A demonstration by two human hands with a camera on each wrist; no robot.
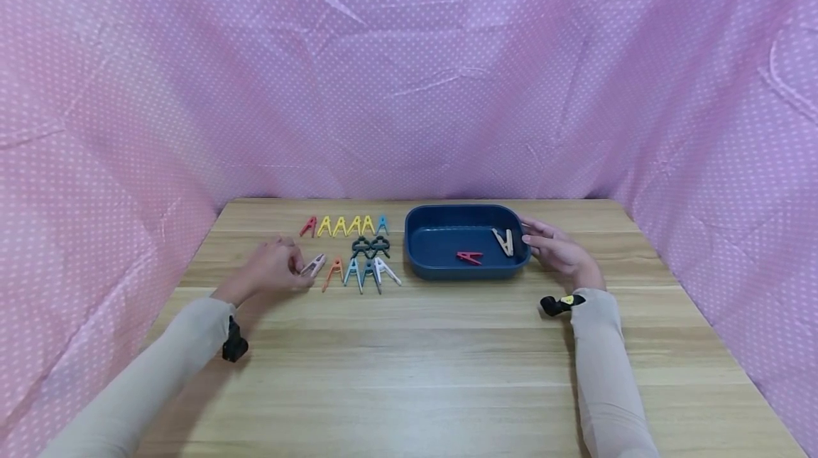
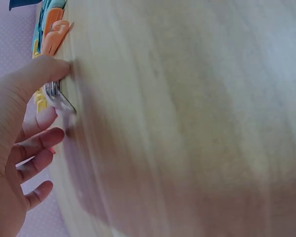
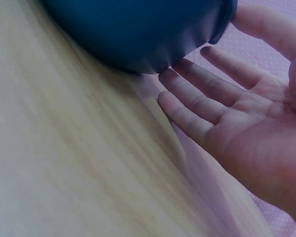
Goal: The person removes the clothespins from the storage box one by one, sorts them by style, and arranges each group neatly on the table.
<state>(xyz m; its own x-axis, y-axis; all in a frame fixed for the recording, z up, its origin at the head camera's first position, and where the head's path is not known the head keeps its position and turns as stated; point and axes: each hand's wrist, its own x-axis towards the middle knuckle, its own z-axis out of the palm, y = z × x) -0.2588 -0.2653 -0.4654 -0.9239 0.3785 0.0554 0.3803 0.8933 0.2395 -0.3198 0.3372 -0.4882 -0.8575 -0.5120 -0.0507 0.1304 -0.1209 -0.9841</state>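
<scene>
My left hand (image 1: pixel 276 265) pinches a pale pinkish clothespin (image 1: pixel 313 265) between thumb and index finger, low over the table at the left end of the front row of pegs. In the left wrist view its metal spring shows beside the thumb, and the other fingers are spread apart. At the right end of a dark blue bin (image 1: pixel 469 273), my right hand (image 1: pixel 559 252) has its thumb at the rim and its fairly straight fingers against the outer wall. Inside the bin lie a red clothespin (image 1: pixel 469 258) and a beige clothespin (image 1: pixel 504 242).
Beside the bin, a back row holds a red peg (image 1: pixel 309 226), several yellow pegs (image 1: pixel 340 226) and a blue peg (image 1: pixel 383 224). Dark green clips (image 1: pixel 371 247) lie in front, then orange (image 1: pixel 334 273), teal and white pegs (image 1: pixel 386 271). Pink dotted cloth (image 1: pixel 409 89) surrounds the wooden table (image 1: pixel 409 358).
</scene>
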